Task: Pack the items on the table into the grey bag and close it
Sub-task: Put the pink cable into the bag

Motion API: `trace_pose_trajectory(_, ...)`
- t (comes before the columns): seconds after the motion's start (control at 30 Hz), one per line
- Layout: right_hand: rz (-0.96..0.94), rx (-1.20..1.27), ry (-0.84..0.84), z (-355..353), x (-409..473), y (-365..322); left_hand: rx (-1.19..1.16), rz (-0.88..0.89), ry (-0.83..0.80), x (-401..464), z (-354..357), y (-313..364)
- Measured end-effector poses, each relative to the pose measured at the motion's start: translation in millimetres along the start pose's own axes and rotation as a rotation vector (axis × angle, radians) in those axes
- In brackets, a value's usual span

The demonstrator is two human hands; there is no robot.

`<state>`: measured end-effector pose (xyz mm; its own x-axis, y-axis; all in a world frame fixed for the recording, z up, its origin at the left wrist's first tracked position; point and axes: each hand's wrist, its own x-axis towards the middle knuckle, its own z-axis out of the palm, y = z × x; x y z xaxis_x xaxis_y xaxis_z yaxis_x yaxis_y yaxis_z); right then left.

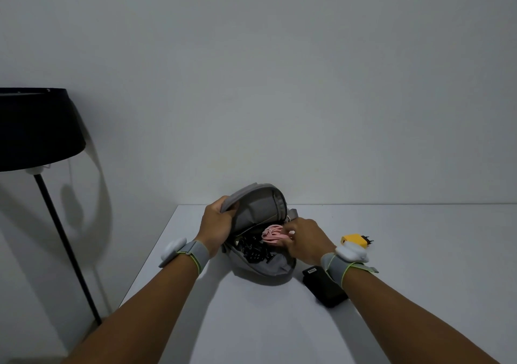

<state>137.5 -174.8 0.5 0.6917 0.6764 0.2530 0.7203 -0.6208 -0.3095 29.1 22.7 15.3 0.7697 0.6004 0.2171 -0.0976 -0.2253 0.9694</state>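
The grey bag (260, 265) lies open on the white table (279, 321). My left hand (216, 225) grips the raised flap and holds it up. Over the opening, my right hand (306, 239) is closed on a coiled pink cable (272, 235), which sits partly inside the bag. Black items (253, 251) lie in the bag beneath it. A yellow plug adapter (355, 240) rests on the table behind my right wrist. A black pouch (324, 285) lies under my right forearm, partly hidden.
A black floor lamp (36, 128) stands to the left of the table, its pole (67, 246) close to the table's left edge. A plain wall runs right behind the table. Both wrists carry grey bands with white sensors.
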Motion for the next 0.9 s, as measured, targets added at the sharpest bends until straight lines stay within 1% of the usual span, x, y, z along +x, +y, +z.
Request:
trace_pose_trajectory(0.2, -0.010, 0.028, -0.030, 18, 3, -12, -0.053, -0.004, -0.014, -5, 1, -3)
trace_pose_trajectory(0.5, 0.053, -0.003, -0.084, 41, 11, -20, -0.076, -0.006, -0.068, -5, -5, -12)
trace_pose_trajectory(0.9, 0.123, -0.149, -0.013, 56, 20, -29, -0.065, 0.007, -0.140, -3, -14, -16)
